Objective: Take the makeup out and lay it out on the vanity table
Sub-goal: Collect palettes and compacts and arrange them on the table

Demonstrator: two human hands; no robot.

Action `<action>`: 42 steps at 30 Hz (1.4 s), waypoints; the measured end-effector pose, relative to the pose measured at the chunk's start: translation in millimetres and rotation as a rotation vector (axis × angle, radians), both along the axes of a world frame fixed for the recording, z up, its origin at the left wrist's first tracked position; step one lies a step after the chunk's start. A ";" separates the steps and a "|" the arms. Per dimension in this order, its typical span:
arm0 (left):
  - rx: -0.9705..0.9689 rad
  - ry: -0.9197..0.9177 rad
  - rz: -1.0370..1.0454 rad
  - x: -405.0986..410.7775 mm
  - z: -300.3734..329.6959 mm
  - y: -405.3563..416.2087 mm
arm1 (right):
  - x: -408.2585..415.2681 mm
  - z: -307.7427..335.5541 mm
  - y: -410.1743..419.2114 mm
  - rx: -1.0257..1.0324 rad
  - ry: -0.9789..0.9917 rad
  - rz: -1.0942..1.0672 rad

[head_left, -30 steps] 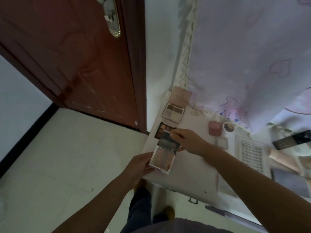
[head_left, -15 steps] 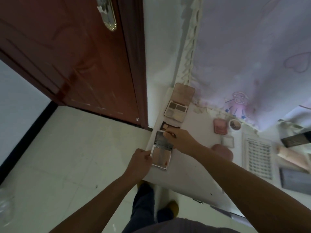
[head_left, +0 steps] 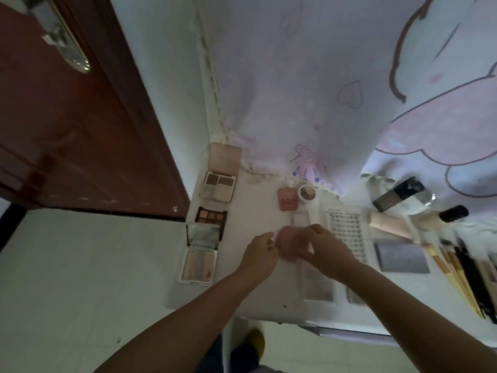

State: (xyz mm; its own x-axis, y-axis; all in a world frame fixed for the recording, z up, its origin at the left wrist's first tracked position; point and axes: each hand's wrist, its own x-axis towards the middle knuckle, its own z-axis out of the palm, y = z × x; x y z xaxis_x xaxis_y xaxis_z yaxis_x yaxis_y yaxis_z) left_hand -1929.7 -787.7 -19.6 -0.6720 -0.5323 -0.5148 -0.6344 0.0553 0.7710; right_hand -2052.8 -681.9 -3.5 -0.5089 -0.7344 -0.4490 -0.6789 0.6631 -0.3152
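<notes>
Holding a pink rounded item (head_left: 287, 244) above the middle of the white tabletop (head_left: 258, 297), with the right hand (head_left: 324, 247) curled round it, fingers (head_left: 314, 229) over its far side and thumb under its near side. Too blurred to name beyond soft, pink and rounded. Just beside it on the left, the left hand (head_left: 259, 251), fingers (head_left: 269, 236) loosely curled and gripping nothing plainly; cannot tell whether the tips touch the pink item.

Along the left edge of the tabletop, three opened cases in a row:
- at the far left corner, a beige palette (head_left: 219, 184) with its lid propped back against the wall;
- just nearer, a small dark eyeshadow palette (head_left: 211, 218);
- nearest, a white mirrored compact (head_left: 200, 255), lid raised, its mirror overlapping the dark palette's near side.

Toward the far edge, past the hands, a pink square compact (head_left: 287, 201) touching or nearly touching a small round jar (head_left: 306, 195), and a clear flat case (head_left: 300, 219) just in front of them. Right of the hands, a white lash tray (head_left: 345, 232). Under the right wrist, near the front edge, a clear flat box (head_left: 317, 281).

Toward the right edge, a peach tube (head_left: 390, 224), a dark bottle (head_left: 398, 197) lying tilted, a grey flat case (head_left: 402, 257) and a fan of brushes (head_left: 462, 275).

Hanging behind the far edge, a pale printed curtain (head_left: 322, 90). Left of the tabletop, a red-brown door (head_left: 67, 130) above a pale tiled floor (head_left: 80, 265).
</notes>
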 end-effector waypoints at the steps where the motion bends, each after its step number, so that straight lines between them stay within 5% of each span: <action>1: 0.020 -0.029 -0.006 -9.9 -2.5 2.3 | 3.2 -5.9 1.5 0.002 0.000 -0.012; 8: 0.365 -0.015 0.258 -25.6 -9.1 1.5 | 13.3 -31.4 -0.1 -0.044 0.205 0.059; 11: 0.644 0.088 0.471 -14.1 0.4 -8.0 | 16.3 -17.4 0.0 -0.150 0.124 0.036; 16: 1.128 0.263 0.264 7.1 25.0 -20.5 | 20.5 35.6 -8.9 -0.313 -0.007 0.142; 24: 1.198 0.464 0.395 -2.4 51.0 -21.1 | -5.9 62.5 -20.3 -0.350 0.021 0.249; 28: 1.251 0.483 0.403 2.0 46.8 -25.1 | -20.1 76.7 -26.7 -0.548 -0.036 0.224; 30: 1.299 0.500 0.419 3.2 41.9 -28.7 | -28.4 84.6 -33.4 -0.545 -0.224 0.141; 33: 1.355 0.481 0.407 2.6 36.3 -34.1 | -44.1 88.5 -46.3 -0.556 -0.681 -0.263; 35: 1.389 0.482 0.425 -0.2 34.6 -37.4 | -52.5 85.0 -53.3 -0.569 -0.770 -0.365; 39: 1.347 0.530 0.550 -9.2 26.2 -45.3 | -52.9 58.4 -70.0 -0.538 -0.710 -0.317; 42: 1.284 0.510 0.740 -20.4 14.8 -55.1 | -58.3 38.0 -94.8 -0.502 -0.476 -0.305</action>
State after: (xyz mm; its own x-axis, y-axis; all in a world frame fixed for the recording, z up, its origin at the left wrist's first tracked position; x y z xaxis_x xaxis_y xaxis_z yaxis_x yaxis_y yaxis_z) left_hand -1950.0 -842.8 -4.9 -0.7080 -0.2113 -0.6738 0.1103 -0.9756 0.1901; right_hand -2111.2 -776.7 34.5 -0.5573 -0.7663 -0.3197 -0.2035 0.4993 -0.8422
